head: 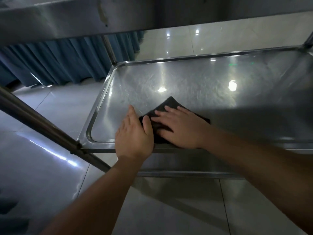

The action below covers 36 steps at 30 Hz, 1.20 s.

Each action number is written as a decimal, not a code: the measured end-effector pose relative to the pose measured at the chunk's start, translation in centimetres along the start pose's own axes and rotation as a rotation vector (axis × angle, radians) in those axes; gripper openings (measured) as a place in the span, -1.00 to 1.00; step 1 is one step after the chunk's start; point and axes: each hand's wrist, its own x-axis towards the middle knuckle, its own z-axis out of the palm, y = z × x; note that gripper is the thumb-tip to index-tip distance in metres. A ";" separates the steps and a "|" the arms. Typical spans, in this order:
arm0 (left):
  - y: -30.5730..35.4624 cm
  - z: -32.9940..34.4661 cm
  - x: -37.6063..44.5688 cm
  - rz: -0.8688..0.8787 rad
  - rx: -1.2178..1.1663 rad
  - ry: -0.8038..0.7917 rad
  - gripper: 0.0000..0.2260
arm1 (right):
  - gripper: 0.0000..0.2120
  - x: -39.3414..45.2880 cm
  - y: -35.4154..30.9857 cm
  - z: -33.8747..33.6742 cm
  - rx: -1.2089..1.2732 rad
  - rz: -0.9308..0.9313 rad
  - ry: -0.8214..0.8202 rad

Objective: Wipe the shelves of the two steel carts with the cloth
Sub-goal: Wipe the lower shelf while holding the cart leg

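Steel shelf, cloth under both palms

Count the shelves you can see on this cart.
2. One shelf lies under both hands with the cloth on it; the other shelf runs overhead across the top of the view. Lower ones may be hidden.
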 end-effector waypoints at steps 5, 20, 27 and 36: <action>0.3 -0.4 -0.2 0.017 0.019 -0.029 -0.33 | -0.19 -6.8 0.4 -0.3 -0.040 0.003 -0.020; -0.1 -0.2 0.7 0.086 0.161 -0.104 -0.60 | -0.35 -14.3 -2.7 3.3 -0.244 -0.293 0.311; -0.6 -0.2 0.7 0.111 0.005 -0.006 -0.60 | -0.53 -11.3 -0.9 11.7 -0.062 -0.047 0.031; -4.1 -0.5 -6.2 0.610 -0.269 0.248 -0.62 | -0.62 -8.0 3.0 18.6 -0.047 0.209 -0.001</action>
